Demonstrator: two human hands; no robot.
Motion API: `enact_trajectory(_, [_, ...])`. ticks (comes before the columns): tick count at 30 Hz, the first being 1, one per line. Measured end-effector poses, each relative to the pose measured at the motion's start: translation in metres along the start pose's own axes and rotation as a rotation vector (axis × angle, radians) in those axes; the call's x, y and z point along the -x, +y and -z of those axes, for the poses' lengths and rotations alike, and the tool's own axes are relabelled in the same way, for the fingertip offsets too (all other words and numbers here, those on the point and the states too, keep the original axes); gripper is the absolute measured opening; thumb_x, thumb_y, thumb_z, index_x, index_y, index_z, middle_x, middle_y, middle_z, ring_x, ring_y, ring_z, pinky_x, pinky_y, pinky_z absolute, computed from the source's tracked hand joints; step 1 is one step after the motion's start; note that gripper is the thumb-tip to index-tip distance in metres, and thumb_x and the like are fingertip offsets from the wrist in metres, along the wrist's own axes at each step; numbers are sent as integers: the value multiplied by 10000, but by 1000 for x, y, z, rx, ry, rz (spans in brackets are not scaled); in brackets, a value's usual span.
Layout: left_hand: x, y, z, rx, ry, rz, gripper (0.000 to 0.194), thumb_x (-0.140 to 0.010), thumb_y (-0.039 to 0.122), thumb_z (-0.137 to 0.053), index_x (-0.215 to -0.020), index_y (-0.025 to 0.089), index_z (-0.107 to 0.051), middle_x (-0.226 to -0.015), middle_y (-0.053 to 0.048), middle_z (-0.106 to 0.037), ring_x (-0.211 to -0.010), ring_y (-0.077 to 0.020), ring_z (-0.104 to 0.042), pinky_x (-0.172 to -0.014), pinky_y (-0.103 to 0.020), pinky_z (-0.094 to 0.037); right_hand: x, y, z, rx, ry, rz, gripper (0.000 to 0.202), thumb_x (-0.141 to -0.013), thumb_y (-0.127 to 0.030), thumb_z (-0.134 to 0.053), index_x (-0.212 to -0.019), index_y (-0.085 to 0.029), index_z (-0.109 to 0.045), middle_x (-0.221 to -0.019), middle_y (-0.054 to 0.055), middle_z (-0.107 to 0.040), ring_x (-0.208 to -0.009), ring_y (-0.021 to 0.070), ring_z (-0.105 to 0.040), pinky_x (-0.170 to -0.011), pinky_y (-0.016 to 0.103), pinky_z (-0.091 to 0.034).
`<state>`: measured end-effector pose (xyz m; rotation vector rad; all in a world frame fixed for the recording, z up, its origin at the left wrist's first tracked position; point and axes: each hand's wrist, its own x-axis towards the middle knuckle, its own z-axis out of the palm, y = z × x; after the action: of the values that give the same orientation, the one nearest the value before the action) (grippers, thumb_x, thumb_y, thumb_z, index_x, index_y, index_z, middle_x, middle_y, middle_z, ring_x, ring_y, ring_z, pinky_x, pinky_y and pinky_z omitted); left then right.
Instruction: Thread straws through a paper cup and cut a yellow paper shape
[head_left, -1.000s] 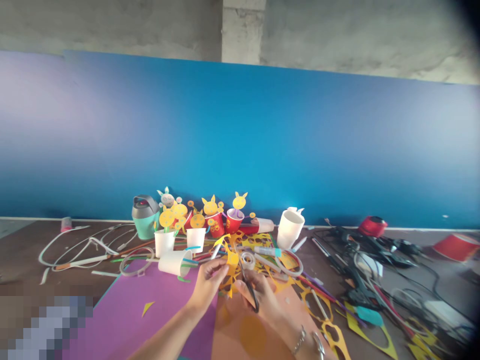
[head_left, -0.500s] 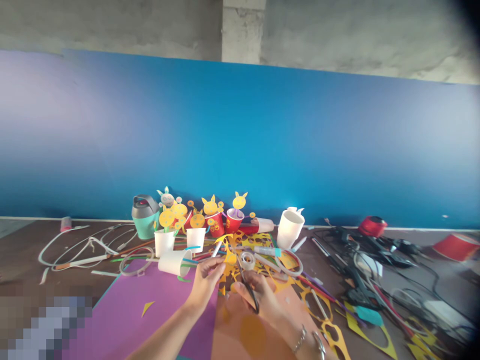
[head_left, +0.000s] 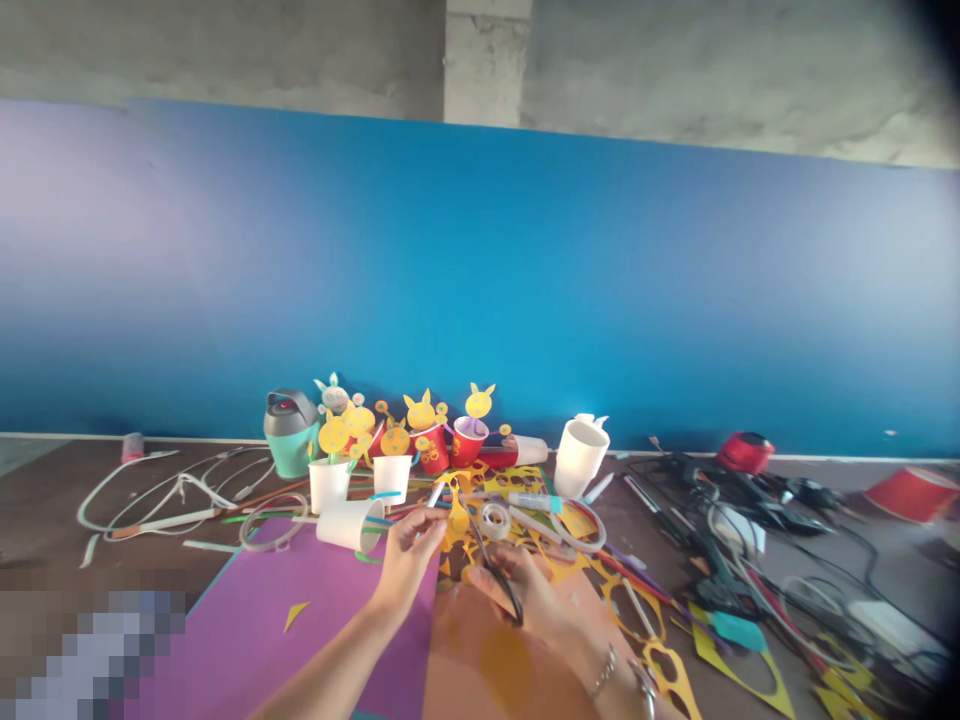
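My left hand (head_left: 411, 550) pinches a small piece of yellow paper (head_left: 458, 513) between thumb and fingertips. In my right hand (head_left: 529, 590) is a pair of dark-handled scissors (head_left: 496, 577), its blades pointing up toward the yellow paper. Whether the blades touch the paper I cannot tell. Below my hands lie a purple sheet (head_left: 255, 630) and an orange-brown sheet (head_left: 461, 670), with a yellow round shape (head_left: 505, 668) on the latter. A roll of clear tape (head_left: 494, 519) sits just beyond the scissors, among cut yellow scraps.
Behind stand white cups (head_left: 329, 487) and red cups (head_left: 469, 443) topped with yellow paper animal faces. A white cup (head_left: 350, 526) lies on its side. A teal-grey bottle (head_left: 291, 435) is at left; black glue-gun-like tools and cables (head_left: 716, 575) crowd the right. A blue panel (head_left: 480, 270) rises behind.
The yellow paper and my left fingers have shifted very slightly. My right hand with the scissors has moved a little to the right. Everything else stays in place.
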<state>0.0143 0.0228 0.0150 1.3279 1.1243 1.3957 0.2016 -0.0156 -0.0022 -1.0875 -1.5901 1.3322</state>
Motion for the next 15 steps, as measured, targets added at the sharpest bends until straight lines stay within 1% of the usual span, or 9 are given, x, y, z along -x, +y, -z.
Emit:
enact_trajectory(3, [0,1,1,4,6,0,206,-779,378,-697,-804,185,-764,-802,-56,-722,-808,-233,-641,-750,-306,-490,0,-2,0,-9,-4,-18,470,-810,-598,-664,-607,-245,-428,-480,-66,-406,-416,101,-329,-446,259,-207])
enact_trajectory(6, [4,4,1,33,46,-49,272,-868,410,-621,-1007,210,-742,-1026,-81,-725,-997,-263,-638,-877,-343,-487,-2,-3,1,-8,50,11,463,-829,-568,-657,-597,-234,-436,-457,-64,-419,-402,93,-342,-430,245,-221])
enact_trajectory(8, [9,6,1,31,144,-163,302,-890,385,-616,-1146,240,-685,-1190,-84,-668,-1116,-269,-598,-966,-361,-453,-4,-3,3,-33,98,38,441,-845,-547,-651,-616,-224,-457,-446,-68,-421,-393,86,-343,-420,235,-231])
enact_trajectory(9, [12,7,1,9,191,-238,297,-886,364,-632,-1155,246,-669,-1212,-83,-645,-1125,-268,-589,-982,-364,-440,-5,-2,3,-63,120,45,426,-845,-543,-655,-636,-219,-474,-451,-69,-428,-389,82,-343,-413,228,-237])
enact_trajectory(10, [16,8,1,-24,214,-319,244,-877,347,-650,-1094,239,-680,-1155,-81,-648,-1092,-265,-595,-975,-361,-438,-6,-1,4,-98,137,51,410,-839,-540,-667,-661,-215,-493,-462,-71,-436,-390,79,-345,-407,222,-243])
enact_trajectory(11, [20,9,0,-63,197,-387,152,-866,341,-664,-960,225,-697,-1027,-72,-660,-1011,-256,-611,-936,-349,-450,-7,0,4,-134,146,59,400,-828,-538,-685,-681,-212,-506,-477,-71,-443,-394,77,-347,-402,217,-249])
enact_trajectory(12, [25,9,-2,-105,125,-399,141,-874,342,-655,-828,214,-691,-884,-56,-651,-887,-233,-617,-858,-328,-468,-7,0,3,-163,153,71,397,-820,-538,-698,-693,-210,-511,-489,-72,-447,-398,75,-348,-400,213,-252])
enact_trajectory(14, [31,8,-7,-182,-113,-286,353,-916,374,-596,-612,198,-632,-604,-11,-544,-583,-160,-525,-611,-277,-435,-8,0,1,-200,159,104,410,-838,-551,-678,-689,-212,-502,-486,-73,-433,-401,73,-338,-401,212,-253])
enact_trajectory(15, [33,7,-11,-191,-211,-198,420,-934,401,-564,-575,191,-625,-541,-1,-507,-519,-144,-484,-551,-268,-402,-8,0,0,-210,158,121,428,-855,-570,-648,-673,-215,-491,-469,-75,-413,-394,75,-327,-399,214,-248])
